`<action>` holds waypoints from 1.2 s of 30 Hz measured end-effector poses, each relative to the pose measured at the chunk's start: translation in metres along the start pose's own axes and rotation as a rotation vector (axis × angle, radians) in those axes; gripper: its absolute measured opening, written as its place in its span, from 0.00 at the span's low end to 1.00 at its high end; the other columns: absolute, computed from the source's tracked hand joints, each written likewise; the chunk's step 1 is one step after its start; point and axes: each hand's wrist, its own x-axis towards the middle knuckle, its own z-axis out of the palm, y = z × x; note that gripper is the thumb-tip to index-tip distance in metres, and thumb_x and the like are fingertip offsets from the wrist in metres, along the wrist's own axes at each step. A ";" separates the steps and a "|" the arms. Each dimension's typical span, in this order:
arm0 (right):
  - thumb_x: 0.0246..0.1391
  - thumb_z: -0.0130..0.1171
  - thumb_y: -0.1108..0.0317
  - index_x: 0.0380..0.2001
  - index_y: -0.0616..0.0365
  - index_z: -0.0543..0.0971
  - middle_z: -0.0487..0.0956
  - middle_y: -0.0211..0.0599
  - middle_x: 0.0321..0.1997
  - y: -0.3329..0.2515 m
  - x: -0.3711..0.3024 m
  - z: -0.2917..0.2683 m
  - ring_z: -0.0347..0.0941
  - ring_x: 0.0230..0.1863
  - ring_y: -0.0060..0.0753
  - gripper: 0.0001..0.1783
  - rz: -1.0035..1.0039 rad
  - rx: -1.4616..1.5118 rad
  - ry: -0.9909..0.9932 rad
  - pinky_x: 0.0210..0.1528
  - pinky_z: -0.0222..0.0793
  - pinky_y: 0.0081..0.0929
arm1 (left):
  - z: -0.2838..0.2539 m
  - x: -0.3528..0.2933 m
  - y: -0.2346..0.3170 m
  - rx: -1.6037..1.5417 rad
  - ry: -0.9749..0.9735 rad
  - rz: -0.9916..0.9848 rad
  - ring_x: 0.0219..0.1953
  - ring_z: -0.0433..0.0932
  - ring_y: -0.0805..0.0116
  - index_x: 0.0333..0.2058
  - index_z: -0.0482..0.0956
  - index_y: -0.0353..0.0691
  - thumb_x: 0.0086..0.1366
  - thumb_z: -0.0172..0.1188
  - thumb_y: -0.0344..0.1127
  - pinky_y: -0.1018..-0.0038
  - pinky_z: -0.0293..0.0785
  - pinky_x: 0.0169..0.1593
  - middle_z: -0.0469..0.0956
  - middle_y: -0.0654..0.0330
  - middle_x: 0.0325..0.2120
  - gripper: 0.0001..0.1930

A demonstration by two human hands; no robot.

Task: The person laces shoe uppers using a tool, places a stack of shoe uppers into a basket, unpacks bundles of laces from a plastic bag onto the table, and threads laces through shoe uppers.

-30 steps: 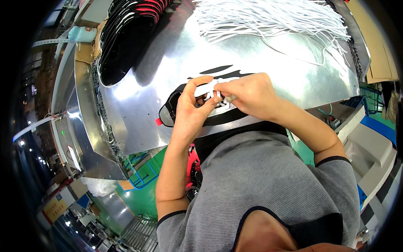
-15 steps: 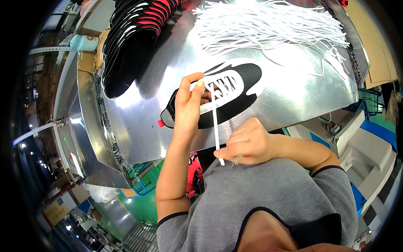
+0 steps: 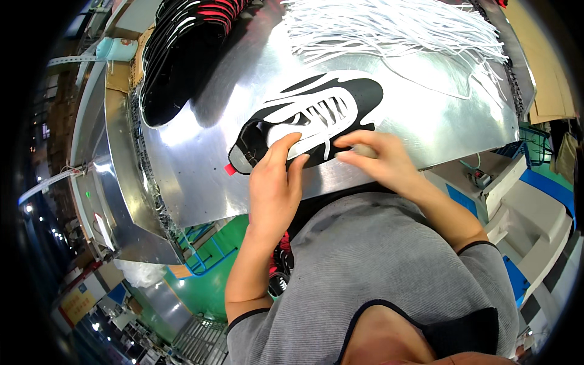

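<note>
A black and white shoe upper (image 3: 368, 94) lies flat on the metal table, its red heel tab (image 3: 229, 169) pointing to the near left. White lace (image 3: 327, 148) runs through its eyelet rows, and a short loose end hangs over the near side. My left hand (image 3: 275, 179) is at the upper's near edge by the collar, thumb and forefinger apart. Just right of the lace end is my right hand (image 3: 384, 161), thumb and forefinger spread and not touching the lace. Between its fingers shows a small pale patch that I cannot make out.
A thick bundle of white laces (image 3: 389, 30) covers the back right of the metal table (image 3: 201, 194), with some strands straying forward. Stacked black, red and white uppers (image 3: 176, 73) stand at the back left. A pale blue cylindrical thing (image 3: 117, 48) is beyond the left edge.
My right hand has let go of the lace it held taut and moved up to the upper. My left hand has come out of the upper's opening to its near edge.
</note>
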 end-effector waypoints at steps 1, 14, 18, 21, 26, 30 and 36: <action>0.52 0.65 0.62 0.37 0.61 0.82 0.82 0.35 0.29 0.001 0.007 0.009 0.74 0.29 0.19 0.13 -0.011 -0.045 0.003 0.34 0.69 0.21 | 0.002 0.001 0.000 0.052 0.021 0.010 0.34 0.79 0.49 0.45 0.74 0.34 0.60 0.61 0.25 0.64 0.74 0.38 0.79 0.47 0.34 0.14; 0.54 0.65 0.69 0.31 0.61 0.79 0.70 0.21 0.17 0.003 0.032 0.025 0.59 0.22 0.09 0.07 -0.179 0.167 0.118 0.24 0.57 0.15 | 0.010 0.013 0.008 0.056 0.030 -0.024 0.31 0.80 0.48 0.41 0.74 0.34 0.60 0.64 0.33 0.63 0.74 0.34 0.80 0.48 0.30 0.13; 0.55 0.64 0.68 0.38 0.60 0.76 0.72 0.25 0.19 -0.002 0.028 0.016 0.62 0.22 0.13 0.11 -0.135 0.164 0.094 0.25 0.59 0.18 | 0.021 0.017 -0.001 0.159 0.147 0.057 0.26 0.80 0.51 0.40 0.75 0.36 0.58 0.66 0.33 0.64 0.73 0.29 0.80 0.51 0.27 0.14; 0.58 0.60 0.67 0.43 0.60 0.70 0.75 0.31 0.23 -0.004 0.011 0.006 0.67 0.23 0.21 0.14 -0.201 0.012 0.067 0.27 0.63 0.22 | 0.026 0.018 -0.009 0.184 0.246 0.179 0.26 0.80 0.53 0.38 0.76 0.36 0.57 0.67 0.32 0.66 0.73 0.28 0.80 0.52 0.26 0.12; 0.63 0.53 0.67 0.38 0.62 0.69 0.77 0.37 0.28 -0.005 0.006 -0.003 0.73 0.28 0.28 0.08 -0.087 0.024 -0.041 0.34 0.68 0.26 | 0.027 0.020 -0.013 0.172 0.269 0.208 0.25 0.80 0.57 0.36 0.78 0.36 0.55 0.68 0.30 0.69 0.73 0.28 0.80 0.53 0.26 0.11; 0.61 0.53 0.68 0.34 0.62 0.70 0.77 0.39 0.24 0.003 0.013 -0.001 0.75 0.25 0.30 0.08 -0.125 -0.018 -0.030 0.30 0.68 0.26 | 0.026 0.023 -0.012 0.134 0.208 0.206 0.24 0.79 0.57 0.37 0.78 0.36 0.55 0.68 0.29 0.69 0.73 0.28 0.80 0.53 0.26 0.11; 0.60 0.54 0.68 0.34 0.61 0.70 0.78 0.37 0.23 -0.005 0.028 0.014 0.75 0.25 0.29 0.08 0.008 0.148 -0.048 0.30 0.69 0.26 | 0.020 0.018 -0.009 0.084 0.062 0.204 0.24 0.78 0.58 0.41 0.78 0.35 0.57 0.65 0.27 0.69 0.72 0.27 0.79 0.53 0.26 0.12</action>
